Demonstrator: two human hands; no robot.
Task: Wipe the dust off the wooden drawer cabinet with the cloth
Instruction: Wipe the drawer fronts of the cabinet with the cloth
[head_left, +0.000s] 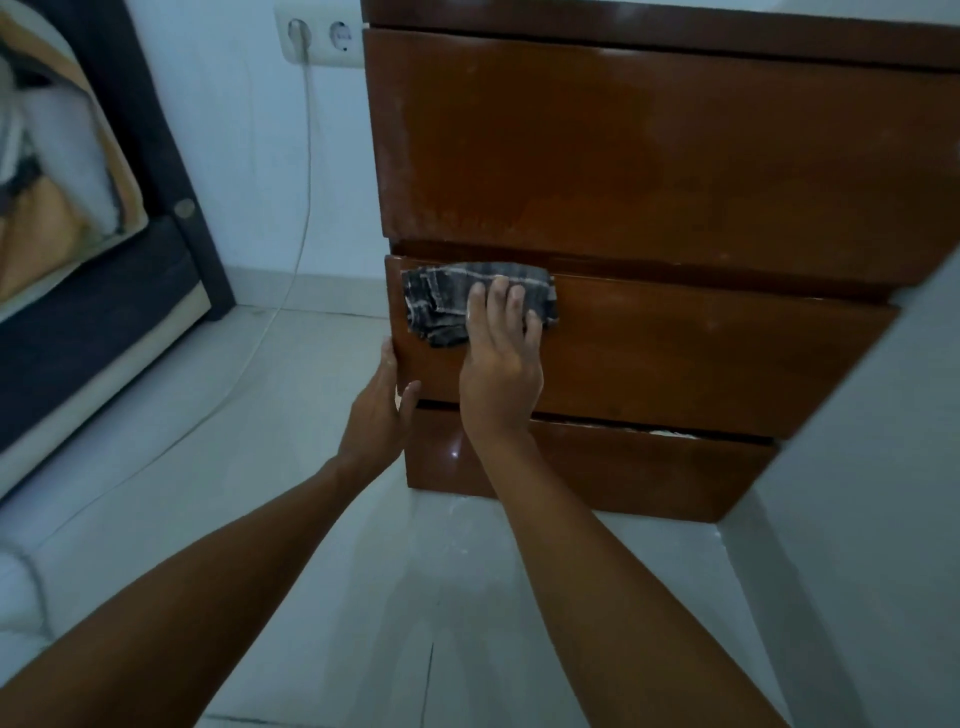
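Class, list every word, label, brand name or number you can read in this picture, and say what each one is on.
None can be read.
Cabinet: plain wood fronts, no label.
Cloth: a checked pattern only, no print.
Wall socket: no marking legible.
Round fitting on the bed frame: too small and blurred to tell.

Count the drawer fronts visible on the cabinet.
3. Top drawer, the largest; middle drawer, where the right hand presses the cloth; bottom drawer near the floor. The frame cuts off the cabinet's top, so more may exist.
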